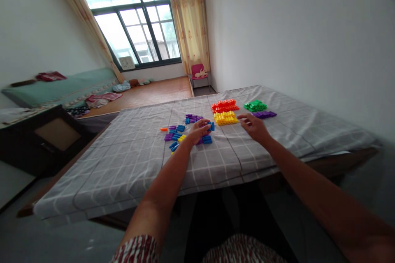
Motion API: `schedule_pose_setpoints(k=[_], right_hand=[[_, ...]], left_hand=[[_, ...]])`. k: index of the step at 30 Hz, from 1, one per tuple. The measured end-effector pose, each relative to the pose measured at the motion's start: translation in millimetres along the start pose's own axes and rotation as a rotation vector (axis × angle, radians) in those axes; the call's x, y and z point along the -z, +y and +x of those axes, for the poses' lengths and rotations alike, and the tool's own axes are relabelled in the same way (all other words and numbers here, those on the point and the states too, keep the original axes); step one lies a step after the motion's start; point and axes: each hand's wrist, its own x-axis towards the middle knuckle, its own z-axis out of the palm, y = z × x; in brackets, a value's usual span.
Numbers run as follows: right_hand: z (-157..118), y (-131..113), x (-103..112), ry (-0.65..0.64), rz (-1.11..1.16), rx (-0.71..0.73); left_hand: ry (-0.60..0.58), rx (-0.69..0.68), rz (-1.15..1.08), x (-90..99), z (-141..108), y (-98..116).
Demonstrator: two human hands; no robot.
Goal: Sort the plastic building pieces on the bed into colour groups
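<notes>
My left hand point(200, 130) is closed on a small blue plastic clip point(211, 125), which looks like a clothespin, held out past the fingertips. Under and around that hand lies a loose scatter of purple and blue clips point(176, 136), with a few yellow ones and a single orange clip point(163, 129) at its left end. My right hand point(251, 125) hovers just right of a stacked yellow block of clips point(226, 118), its fingers bent and apart with nothing visible in them. Behind the yellow block sits a red stack point(224, 106). Farther right are a green stack point(255, 105) and a low purple row point(264, 114), partly behind my right hand.
A grey checked cloth point(129, 160) covers the table, whose front edge runs just before my legs. The white wall point(302, 41) stands close on the right. Beyond the table are a low bed point(160, 90), a pink chair point(198, 71) and a dark cabinet point(46, 144) at the left.
</notes>
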Motion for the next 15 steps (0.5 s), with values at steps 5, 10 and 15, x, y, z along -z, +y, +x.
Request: schedule_pose_setpoints(k=[5, 10, 15], right_hand=[[16.2, -46.7, -76.7, -0.272, -0.111, 0.317], [25.2, -42.3, -86.8, -0.299, -0.124, 0.284], [27.5, 10.8, -1.0, -0.188, -0.125, 0.078]], left_hand=[[0.008, -0.057, 0.107, -1.2, -1.9, -6.8], [-0.031, -0.056, 0.204, -2.4, -3.0, -3.1], [-0.012, -0.099, 0.33, 6.7, -3.2, 23.4]])
